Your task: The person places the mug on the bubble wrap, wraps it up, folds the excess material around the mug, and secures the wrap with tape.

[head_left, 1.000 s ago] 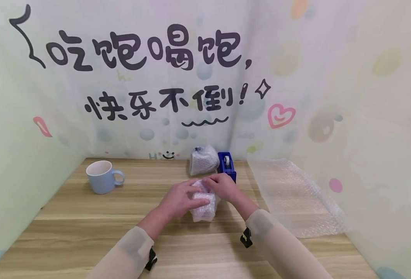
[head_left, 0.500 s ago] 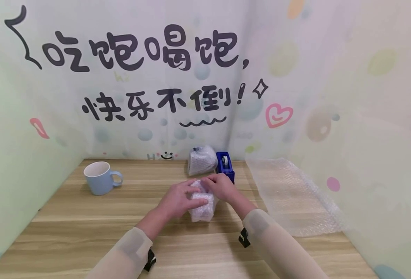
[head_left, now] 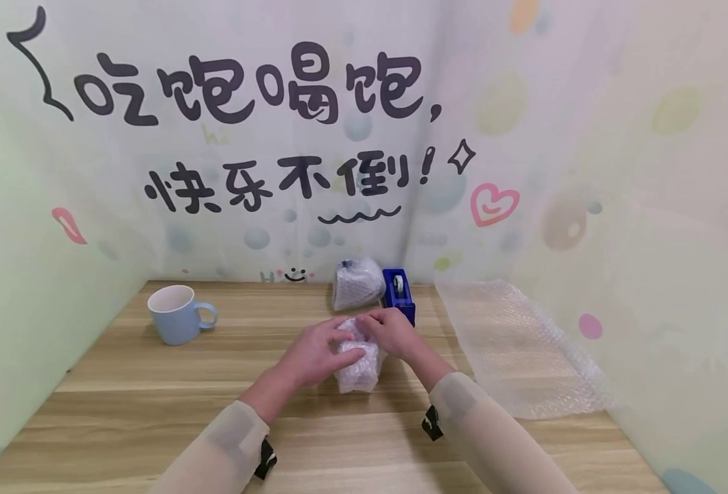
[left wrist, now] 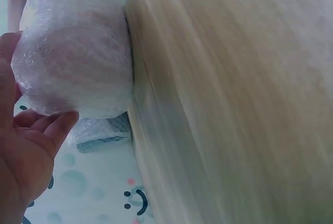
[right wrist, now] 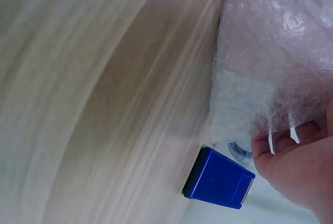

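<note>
A bubble-wrapped bundle [head_left: 359,370] stands on the wooden table in front of the person, something pinkish showing faintly through the wrap in the right wrist view. From its left side the left hand [head_left: 315,353] grips it, thumb on the near top and fingers around the far side, as the left wrist view [left wrist: 31,151] also shows. The right hand [head_left: 394,331] is at the bundle's upper right, its curled fingers pinching the bubble wrap [right wrist: 291,78]. What the fingertips do inside the folds is hidden.
Behind the bundle stand another wrapped item [head_left: 359,285] and a blue tape dispenser [head_left: 398,291]. At the left is a light blue mug [head_left: 180,319], handle facing right. A flat sheet of bubble wrap [head_left: 524,357] lies at the right. A printed backdrop [head_left: 246,240] rises behind the table.
The head view has shifted slightly, moving the scene a little to the left. Both hands keep almost the same places on the bundle; the left thumb has moved very slightly.
</note>
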A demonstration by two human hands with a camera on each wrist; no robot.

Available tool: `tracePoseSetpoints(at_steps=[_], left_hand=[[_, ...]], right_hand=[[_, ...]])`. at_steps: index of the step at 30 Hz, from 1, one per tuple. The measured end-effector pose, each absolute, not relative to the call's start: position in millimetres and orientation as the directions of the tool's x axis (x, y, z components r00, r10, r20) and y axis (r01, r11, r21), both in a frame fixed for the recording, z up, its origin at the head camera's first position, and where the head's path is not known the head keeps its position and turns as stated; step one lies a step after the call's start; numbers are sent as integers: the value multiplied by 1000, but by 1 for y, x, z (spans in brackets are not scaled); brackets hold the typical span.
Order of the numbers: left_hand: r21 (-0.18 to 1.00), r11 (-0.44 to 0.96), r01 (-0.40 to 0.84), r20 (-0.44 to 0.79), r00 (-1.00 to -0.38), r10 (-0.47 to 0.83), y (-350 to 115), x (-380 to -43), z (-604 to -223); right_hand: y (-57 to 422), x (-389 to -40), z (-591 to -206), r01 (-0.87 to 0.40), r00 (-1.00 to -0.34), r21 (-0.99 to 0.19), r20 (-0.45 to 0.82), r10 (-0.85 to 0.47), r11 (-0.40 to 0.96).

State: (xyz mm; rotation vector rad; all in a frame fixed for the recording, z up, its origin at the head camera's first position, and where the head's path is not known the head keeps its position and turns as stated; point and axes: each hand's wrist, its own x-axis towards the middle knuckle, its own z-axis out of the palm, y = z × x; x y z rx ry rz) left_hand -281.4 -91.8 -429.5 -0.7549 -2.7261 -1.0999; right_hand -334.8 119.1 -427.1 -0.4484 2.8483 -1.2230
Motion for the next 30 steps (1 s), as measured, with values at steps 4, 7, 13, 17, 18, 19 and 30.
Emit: tracePoseSetpoints(at_steps=[4, 7, 13, 17, 18, 19, 30], left_hand=[[637, 604, 480, 262, -871, 416, -93, -282, -429], [663, 594, 456, 218, -876, 430, -96, -282, -428], [681, 582, 444, 174, -871, 460, -103, -284, -427], [665, 583, 466, 199, -863, 464, -102, -284, -425], [658, 584, 475, 211, -861, 463, -102, -284, -425], [652, 584, 484, 225, -859, 461, -101, -283, -425], [780, 483, 399, 194, -887, 419, -105, -286, -430]], right_hand=[[118, -334, -427, -245, -962, -719, 96, -255, 650], [119, -335, -428, -238, -964, -721, 91, -251, 651], [119, -335, -428, -243, -962, -727, 97, -255, 642], [119, -336, -428, -248, -962, -727, 105, -253, 640], [119, -336, -427, -249, -962, -726, 108, -252, 641], [119, -336, -427, -252, -961, -722, 111, -252, 644], [122, -323, -420, -323, -946, -598, 223, -235, 733]])
